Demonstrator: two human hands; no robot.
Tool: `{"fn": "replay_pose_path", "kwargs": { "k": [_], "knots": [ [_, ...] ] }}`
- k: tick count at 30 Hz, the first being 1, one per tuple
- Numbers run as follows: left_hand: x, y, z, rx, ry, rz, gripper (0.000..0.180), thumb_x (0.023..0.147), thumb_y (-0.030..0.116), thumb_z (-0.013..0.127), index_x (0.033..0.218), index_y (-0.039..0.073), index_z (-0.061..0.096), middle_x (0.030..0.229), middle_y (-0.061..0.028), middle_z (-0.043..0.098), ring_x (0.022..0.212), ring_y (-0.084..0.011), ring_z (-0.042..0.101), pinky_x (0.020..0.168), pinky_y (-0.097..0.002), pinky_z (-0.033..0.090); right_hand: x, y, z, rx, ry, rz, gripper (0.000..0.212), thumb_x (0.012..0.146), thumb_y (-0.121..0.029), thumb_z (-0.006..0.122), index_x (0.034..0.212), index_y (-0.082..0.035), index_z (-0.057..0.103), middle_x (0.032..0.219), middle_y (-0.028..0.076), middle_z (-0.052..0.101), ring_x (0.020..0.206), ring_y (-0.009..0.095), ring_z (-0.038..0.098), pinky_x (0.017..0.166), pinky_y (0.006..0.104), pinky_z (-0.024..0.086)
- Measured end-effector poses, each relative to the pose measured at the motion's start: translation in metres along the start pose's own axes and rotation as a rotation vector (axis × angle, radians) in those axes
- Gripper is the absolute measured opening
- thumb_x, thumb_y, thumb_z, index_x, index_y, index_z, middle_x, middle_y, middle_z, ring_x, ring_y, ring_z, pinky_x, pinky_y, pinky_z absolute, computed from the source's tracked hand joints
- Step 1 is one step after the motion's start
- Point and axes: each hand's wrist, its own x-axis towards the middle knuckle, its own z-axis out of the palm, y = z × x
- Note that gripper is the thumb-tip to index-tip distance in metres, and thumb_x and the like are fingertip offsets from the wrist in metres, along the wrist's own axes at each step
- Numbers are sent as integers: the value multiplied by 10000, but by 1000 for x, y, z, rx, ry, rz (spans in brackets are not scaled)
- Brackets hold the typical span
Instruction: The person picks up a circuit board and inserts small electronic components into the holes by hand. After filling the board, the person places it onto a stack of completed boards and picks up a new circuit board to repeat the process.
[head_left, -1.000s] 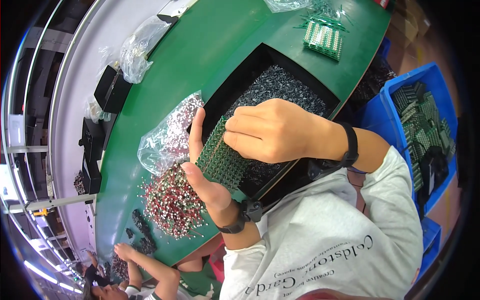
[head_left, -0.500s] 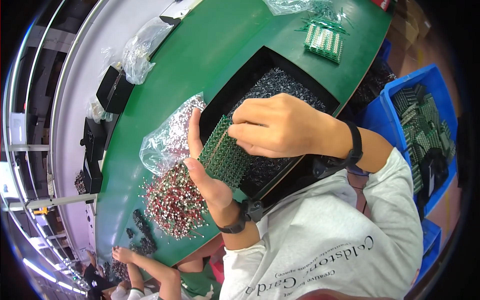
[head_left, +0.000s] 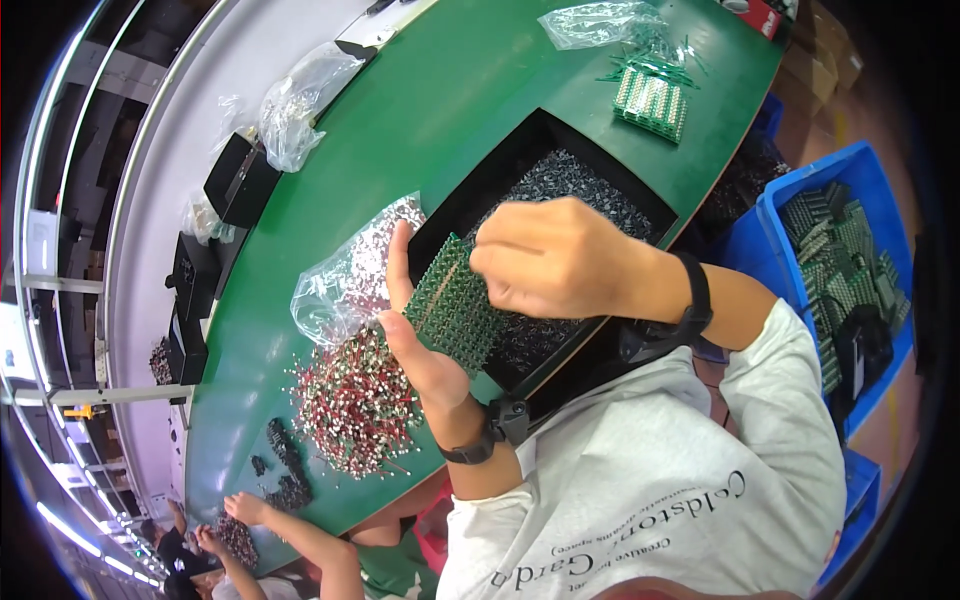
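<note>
**Green circuit board held at frame centre**

Green circuit board (head_left: 455, 312) propped upright over black tray (head_left: 520, 150) of small dark parts. Cradled from below in left hand (head_left: 420, 350), thumb raised alongside. Pressed from above by right hand (head_left: 560, 258), fingers curled together. Heap of red-and-green components (head_left: 355, 405) lower left, beside clear bag (head_left: 345, 285).

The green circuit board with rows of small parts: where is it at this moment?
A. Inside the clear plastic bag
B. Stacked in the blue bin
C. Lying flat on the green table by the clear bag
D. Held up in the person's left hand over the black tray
D. The green circuit board is propped in the left hand, thumb along its edge, above the black tray, while the right hand rests on its top.
</note>
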Motion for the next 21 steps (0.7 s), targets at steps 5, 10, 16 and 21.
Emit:
{"fn": "replay_pose_path", "kwargs": {
  "k": [5,10,16,21],
  "knots": [
    [-1,-1,-1,-67,-19,16,867,996,629,345,1565,-8,193,1258,-253,610,1142,-319,620,992,-424,496,-4,-1,0,27,52,57,238,663,21,743,866,-46,638,826,56,605,684,218,635,537,322,541],
    [0,2,4,-88,1,-23,927,963,679,360,1567,-8,211,1231,-197,618,1103,-254,613,990,-369,467,-3,3,4,17,27,70,226,699,-20,766,894,-44,655,865,50,616,711,214,635,543,319,543],
    [-1,4,3,6,-26,-38,943,953,685,371,1564,-16,215,1248,-204,611,1115,-259,609,996,-360,462,-7,10,3,59,-42,-9,229,695,-23,764,900,-37,662,869,52,616,718,216,635,538,311,538],
    [-1,3,3,32,-37,-42,943,952,688,367,1560,-20,229,1262,-204,606,1123,-258,607,1001,-360,459,-8,10,5,54,-15,-8,227,666,2,744,868,-32,645,840,57,607,703,217,629,529,310,533]
  ]
}}
